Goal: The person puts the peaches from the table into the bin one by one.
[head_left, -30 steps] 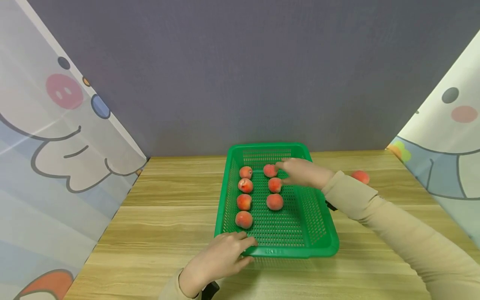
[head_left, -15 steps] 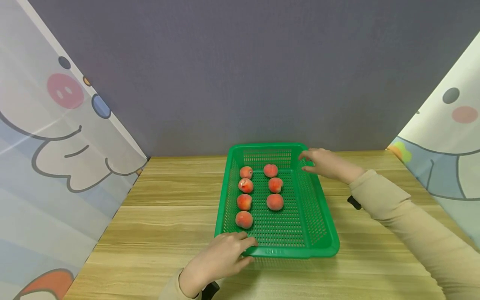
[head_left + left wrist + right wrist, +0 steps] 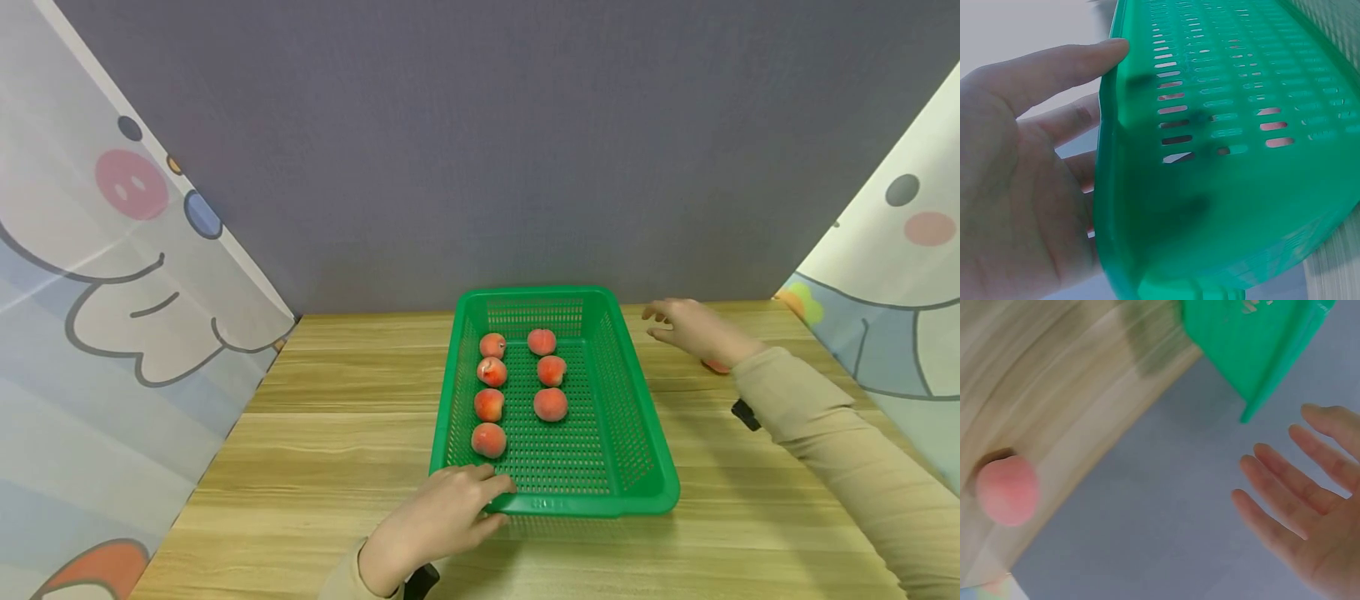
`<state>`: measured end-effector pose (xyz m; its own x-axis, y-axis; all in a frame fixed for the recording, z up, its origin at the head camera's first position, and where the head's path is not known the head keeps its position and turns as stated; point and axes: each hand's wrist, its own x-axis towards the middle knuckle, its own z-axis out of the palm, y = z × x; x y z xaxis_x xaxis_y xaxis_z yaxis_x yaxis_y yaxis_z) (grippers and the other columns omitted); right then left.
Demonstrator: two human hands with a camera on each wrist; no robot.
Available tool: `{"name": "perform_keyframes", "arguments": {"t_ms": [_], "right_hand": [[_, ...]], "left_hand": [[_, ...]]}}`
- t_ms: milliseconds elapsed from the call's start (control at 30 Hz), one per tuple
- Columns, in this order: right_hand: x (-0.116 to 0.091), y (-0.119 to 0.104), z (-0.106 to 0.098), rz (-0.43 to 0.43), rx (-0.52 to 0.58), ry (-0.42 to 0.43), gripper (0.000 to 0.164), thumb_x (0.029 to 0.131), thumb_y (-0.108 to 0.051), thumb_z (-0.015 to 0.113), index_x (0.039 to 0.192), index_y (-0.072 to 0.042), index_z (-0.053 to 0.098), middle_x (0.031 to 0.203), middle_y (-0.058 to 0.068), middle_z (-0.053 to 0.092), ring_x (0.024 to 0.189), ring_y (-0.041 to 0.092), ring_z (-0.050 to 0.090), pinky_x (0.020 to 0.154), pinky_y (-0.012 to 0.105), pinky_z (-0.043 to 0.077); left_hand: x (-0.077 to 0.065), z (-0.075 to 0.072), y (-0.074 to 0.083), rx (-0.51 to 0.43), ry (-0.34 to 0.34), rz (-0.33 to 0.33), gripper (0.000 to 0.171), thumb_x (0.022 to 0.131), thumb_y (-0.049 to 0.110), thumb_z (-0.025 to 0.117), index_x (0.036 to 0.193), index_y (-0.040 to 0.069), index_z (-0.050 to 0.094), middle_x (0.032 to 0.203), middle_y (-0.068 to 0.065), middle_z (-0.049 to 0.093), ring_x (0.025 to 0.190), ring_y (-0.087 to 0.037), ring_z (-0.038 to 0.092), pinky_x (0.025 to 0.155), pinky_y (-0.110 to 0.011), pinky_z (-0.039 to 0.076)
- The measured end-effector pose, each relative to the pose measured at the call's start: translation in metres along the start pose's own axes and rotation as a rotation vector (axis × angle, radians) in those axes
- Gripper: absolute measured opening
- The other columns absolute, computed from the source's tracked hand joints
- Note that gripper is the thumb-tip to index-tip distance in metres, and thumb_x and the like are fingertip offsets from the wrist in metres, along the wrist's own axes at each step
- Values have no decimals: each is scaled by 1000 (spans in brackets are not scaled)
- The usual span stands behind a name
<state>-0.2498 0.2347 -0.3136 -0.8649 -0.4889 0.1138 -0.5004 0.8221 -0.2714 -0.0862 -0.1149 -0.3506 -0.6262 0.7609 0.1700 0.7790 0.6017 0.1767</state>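
Observation:
A green plastic basket [image 3: 585, 505] stands on the table, with peaches in two rows inside. Several peaches, one of them a peach [image 3: 489, 440] near the front, line its left side; 3 more, including a peach [image 3: 551, 405], form the other row. My left hand [image 3: 447, 510] holds the basket's front-left rim, thumb outside and fingers over the edge; the left wrist view has the left hand [image 3: 1029, 162] at that rim. To the right of the basket, my right hand [image 3: 693, 327] is in the air with nothing in it, its fingers [image 3: 1275, 534] loosely spread.
A loose peach [image 3: 1009, 490] lies on the wooden table [image 3: 337, 417] at the right, partly hidden by the right sleeve [image 3: 795, 400] in the head view. A grey panel [image 3: 480, 150] rises behind the table, and cartoon-printed sheets [image 3: 135, 275] flank it.
My right hand has drawn away from the peaches at the basket's back, over the right rim and out to the right. The left hand and the basket stay put.

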Motion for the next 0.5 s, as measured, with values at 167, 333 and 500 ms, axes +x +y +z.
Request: {"name": "perform_keyframes", "arguments": {"t_ms": [167,333,500], "right_hand": [[-4,18,5,24,15,0,25,85,-6,54,105,8,55,98,25,57,90,38,54,74,47,44],[-7,31,7,38,22,7,25,84,-4,55,104,10,54,99,29,56,91,41,53,74,49,43],[-13,43,8,66,19,12,27,82,-4,56,104,12,53,101,31,54,92,44,51,76,52,41]], "left_hand": [[0,-1,1,-6,-8,-6,22,77,24,68,96,16,61,81,8,58,68,1,52,59,-15,41],[0,1,0,-2,2,-2,22,76,25,68,96,17,61,80,9,57,67,1,51,58,-14,41],[0,2,0,-9,1,0,22,76,25,68,95,16,61,79,9,57,66,2,49,57,-13,39]]}}
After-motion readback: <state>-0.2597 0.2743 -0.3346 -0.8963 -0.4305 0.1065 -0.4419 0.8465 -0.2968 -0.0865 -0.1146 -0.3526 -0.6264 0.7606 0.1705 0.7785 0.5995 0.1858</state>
